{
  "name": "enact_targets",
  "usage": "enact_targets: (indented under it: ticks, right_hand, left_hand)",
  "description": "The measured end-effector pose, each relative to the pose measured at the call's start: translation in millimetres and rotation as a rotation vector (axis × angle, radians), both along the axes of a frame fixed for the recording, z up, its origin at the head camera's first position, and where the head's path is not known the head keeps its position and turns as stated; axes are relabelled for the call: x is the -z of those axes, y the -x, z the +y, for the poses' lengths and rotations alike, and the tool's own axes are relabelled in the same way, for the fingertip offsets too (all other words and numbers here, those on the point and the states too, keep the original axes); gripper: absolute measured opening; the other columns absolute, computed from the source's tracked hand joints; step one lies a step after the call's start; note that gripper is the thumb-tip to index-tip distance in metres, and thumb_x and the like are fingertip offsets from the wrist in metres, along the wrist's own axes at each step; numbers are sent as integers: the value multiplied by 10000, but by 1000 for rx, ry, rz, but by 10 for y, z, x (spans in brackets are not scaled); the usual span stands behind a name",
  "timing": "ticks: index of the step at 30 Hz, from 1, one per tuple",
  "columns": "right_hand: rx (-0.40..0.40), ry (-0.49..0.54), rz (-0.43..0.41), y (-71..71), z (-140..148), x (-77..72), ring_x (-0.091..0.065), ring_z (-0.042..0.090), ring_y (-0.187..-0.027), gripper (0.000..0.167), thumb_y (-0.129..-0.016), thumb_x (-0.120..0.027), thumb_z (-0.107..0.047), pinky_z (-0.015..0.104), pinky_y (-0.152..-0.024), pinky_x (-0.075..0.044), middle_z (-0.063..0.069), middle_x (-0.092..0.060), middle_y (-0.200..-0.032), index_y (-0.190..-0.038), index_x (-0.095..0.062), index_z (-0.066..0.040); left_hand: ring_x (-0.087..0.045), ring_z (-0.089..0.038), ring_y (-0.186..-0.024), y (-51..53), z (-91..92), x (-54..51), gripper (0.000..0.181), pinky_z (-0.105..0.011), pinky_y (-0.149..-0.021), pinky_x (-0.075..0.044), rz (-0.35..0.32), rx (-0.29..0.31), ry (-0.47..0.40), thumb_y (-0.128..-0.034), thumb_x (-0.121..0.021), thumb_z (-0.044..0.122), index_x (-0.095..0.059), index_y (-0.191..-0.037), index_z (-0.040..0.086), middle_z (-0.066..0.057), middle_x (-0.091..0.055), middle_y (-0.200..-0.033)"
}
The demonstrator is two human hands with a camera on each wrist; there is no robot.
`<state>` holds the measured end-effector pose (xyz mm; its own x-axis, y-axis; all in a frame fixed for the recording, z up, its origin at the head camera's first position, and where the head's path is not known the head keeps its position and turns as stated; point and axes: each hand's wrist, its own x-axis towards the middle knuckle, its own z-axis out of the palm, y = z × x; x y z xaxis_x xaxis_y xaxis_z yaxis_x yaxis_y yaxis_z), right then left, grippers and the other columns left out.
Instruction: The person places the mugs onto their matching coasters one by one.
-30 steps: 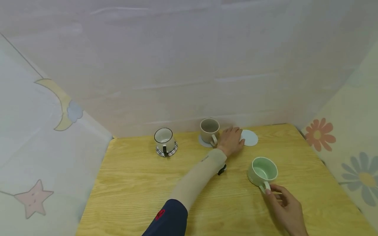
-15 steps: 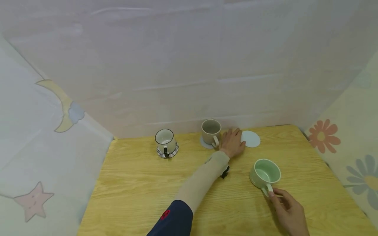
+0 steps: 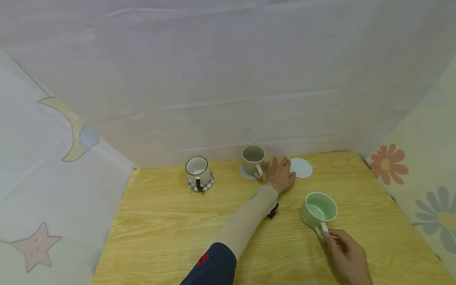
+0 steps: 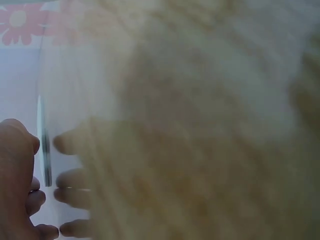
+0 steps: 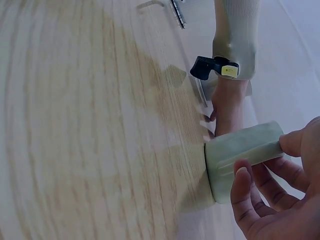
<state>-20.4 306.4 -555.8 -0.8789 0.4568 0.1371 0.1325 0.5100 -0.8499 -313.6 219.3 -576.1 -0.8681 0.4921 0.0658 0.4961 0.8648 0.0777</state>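
With thumb and fingers, my right hand (image 3: 348,256) pinches the handle of a pale green mug (image 3: 318,209), which stands upright on the wooden table. In the right wrist view the thumb (image 5: 292,143) lies on one side of the handle and fingers on the other. My left hand (image 3: 280,175) rests on the table at the back, fingers spread, between a grey-beige mug (image 3: 252,157) and a round white coaster (image 3: 301,168). Its thumb is close to the coaster's edge; I cannot tell whether they touch. Blur fills much of the left wrist view.
Under the grey-beige mug lies a pale round coaster (image 3: 246,173). Farther left, a white mug with a black rim (image 3: 197,169) stands on a checked coaster (image 3: 210,184). A pale wall sheet (image 3: 213,99) rises behind the table.
Both hands keep their places at the coaster and the green mug. The left fingers have spread slightly. The whole view shifts a little with the head.
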Motion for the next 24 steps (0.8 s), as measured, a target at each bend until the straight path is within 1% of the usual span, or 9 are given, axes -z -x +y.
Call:
enact_targets:
  ticks: [3,6,8,11,16,21,24]
  right_hand:
    - [-3,2,24,0,-7,17,-708,-29,-741,96,-1015,-713,-15,133,-610,-580,-129,-752,-871,-1097,-750,17]
    - [-4,-8,50,3,-9,26,-695,-44,-754,96,-1001,-716,17,105,-637,-566,-157,-733,-873,-1087,-758,17]
    - [-8,-17,59,3,-8,26,-690,-37,-754,91,-1004,-711,19,100,-650,-563,-135,-733,-867,-1079,-762,14]
    - [-36,2,49,15,-5,15,-701,-10,-757,101,-1034,-682,-10,135,-651,-587,-97,-742,-860,-1092,-759,21]
    - [-94,67,24,30,-8,-9,-731,20,-785,172,-1078,-618,-38,215,-652,-633,-104,-763,-888,-1155,-734,63]
    - [-118,114,2,16,-10,-26,-738,25,-824,211,-1092,-599,-57,234,-685,-650,-111,-772,-925,-1194,-716,86]
    - [-124,130,12,10,-5,-36,-744,31,-829,212,-1092,-595,-52,237,-694,-652,-107,-775,-929,-1186,-711,99]
  left_hand:
    - [-335,-257,-1607,-29,4,32,566,-581,-1284,-335,-9,-1,10,-1109,-406,602,-453,-1623,370,207,-381,-1700]
    - [-328,-289,-1612,-53,20,43,560,-632,-1274,-321,3,-8,38,-1110,-385,624,-475,-1607,383,212,-383,-1696]
    - [-336,-314,-1606,-60,35,44,558,-666,-1260,-320,16,-13,51,-1105,-382,642,-495,-1590,391,225,-383,-1692]
    - [-350,-336,-1596,-59,49,39,552,-710,-1241,-313,32,-23,63,-1095,-386,666,-528,-1561,407,250,-391,-1681]
    - [-395,-275,-1566,-42,40,28,535,-711,-1228,-328,45,-32,59,-1081,-410,685,-581,-1510,415,267,-443,-1642]
    - [-437,-217,-1530,-67,21,8,522,-710,-1224,-338,36,-26,53,-1072,-443,683,-615,-1474,398,258,-488,-1610]
    - [-442,-200,-1524,-84,17,-3,520,-708,-1235,-322,30,-23,47,-1073,-446,681,-616,-1473,397,262,-490,-1607]
